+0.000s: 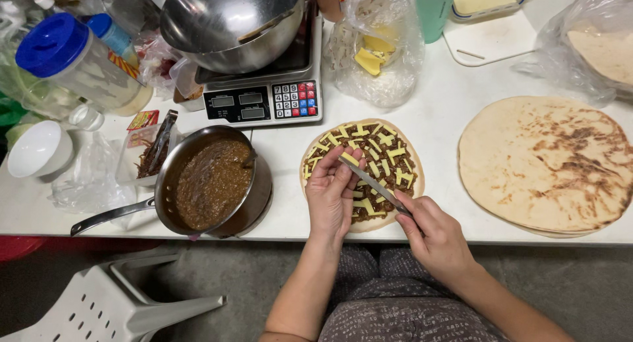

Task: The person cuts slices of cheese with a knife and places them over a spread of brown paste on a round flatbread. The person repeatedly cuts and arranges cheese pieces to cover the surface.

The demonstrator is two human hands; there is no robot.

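my right hand (438,236) grips the knife (374,184), fingers closed round its handle; my left hand (330,196) pinches a cheese strip (349,159) at the blade tip, over the near side of the flatbread (364,172). best to slice thin, fingertips clear, and fill gaps evenly.

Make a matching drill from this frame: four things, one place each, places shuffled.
Things:
1. knife
2. steel bowl
3. pan of brown filling
4. plain flatbread

Places:
A. on the scale
B. far right of the table
C. in the right hand
D. left of the topped flatbread

Pairs: 1-C, 2-A, 3-D, 4-B
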